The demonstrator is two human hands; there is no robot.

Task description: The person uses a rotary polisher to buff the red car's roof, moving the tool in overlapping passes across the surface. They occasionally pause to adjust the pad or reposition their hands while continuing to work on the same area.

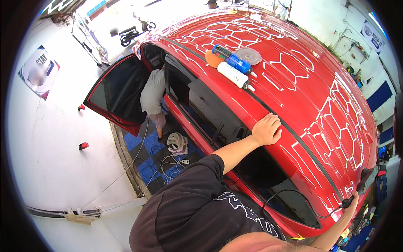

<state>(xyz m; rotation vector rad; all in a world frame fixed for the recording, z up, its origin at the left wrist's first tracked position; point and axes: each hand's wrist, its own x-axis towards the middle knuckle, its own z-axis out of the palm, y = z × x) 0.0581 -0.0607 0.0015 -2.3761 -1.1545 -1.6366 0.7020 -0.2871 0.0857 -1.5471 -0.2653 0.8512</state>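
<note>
The red car (pixel 239 98) is the largest thing, its glossy roof (pixel 290 108) striped with reflected hexagons. A dark cord (pixel 289 190) loops along its side and could scuff the paint or snag if pulled tight. It seems to lead to a black power tool (pixel 364 181) at the roof's right end; a tilted edge could mark the finish. On the curved roof a blue bottle (pixel 232 59) and a white bottle (pixel 232 74) lie side by side, contents hidden, and a knock could roll them off. The right hand (pixel 354 200) is wrapped around the tool's handle; the left hand (pixel 267 129) rests on the roof edge, fingers close together, holding nothing. Beside the bottles lie a grey pad (pixel 250 55) and an orange pad (pixel 213 59)
</note>
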